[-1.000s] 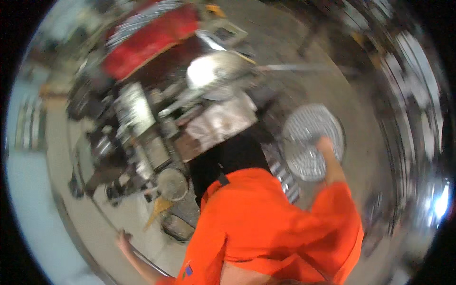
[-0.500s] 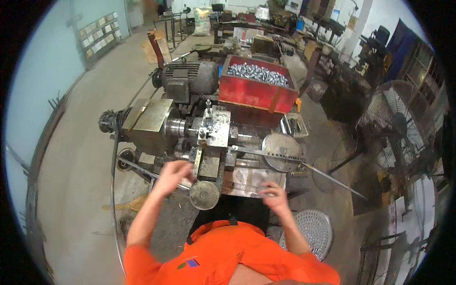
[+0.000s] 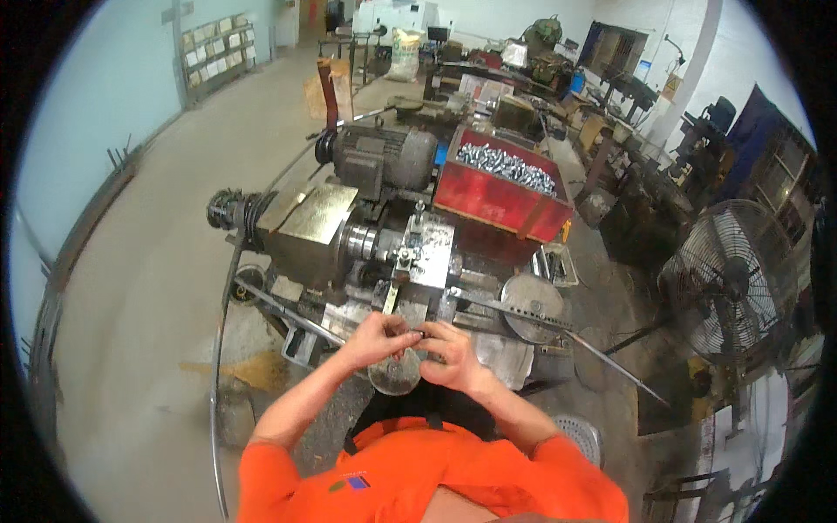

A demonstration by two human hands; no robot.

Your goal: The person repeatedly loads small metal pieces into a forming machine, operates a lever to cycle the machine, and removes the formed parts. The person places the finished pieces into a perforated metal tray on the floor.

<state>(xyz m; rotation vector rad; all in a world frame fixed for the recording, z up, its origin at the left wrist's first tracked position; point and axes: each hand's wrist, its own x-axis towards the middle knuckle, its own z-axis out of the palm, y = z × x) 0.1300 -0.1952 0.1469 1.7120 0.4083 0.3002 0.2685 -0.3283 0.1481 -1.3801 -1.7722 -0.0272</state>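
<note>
My left hand (image 3: 384, 338) and my right hand (image 3: 448, 353) meet in front of the lathe's tool slide (image 3: 428, 251), fingers bent and closed. At their fingertips is a small dark piece (image 3: 420, 334), too small and too covered to name. Just below the hands is a round metal disc (image 3: 397, 373), partly hidden by them. Beyond the fingers, a flat pale bar (image 3: 391, 297) points toward the slide. The shiny spindle (image 3: 361, 241) lies left of the slide.
A red box (image 3: 497, 203) of small shiny metal parts stands behind the lathe, beside a motor (image 3: 382, 160). On the right are a perforated lever (image 3: 514, 310), a round plate (image 3: 534, 301) and a large fan (image 3: 731, 277). A perforated bowl (image 3: 579, 438) sits low right.
Both hands, apart before, have come together in front of the slide, the right moving left and the left moving right. The view has tilted up, with the machine now further right.
</note>
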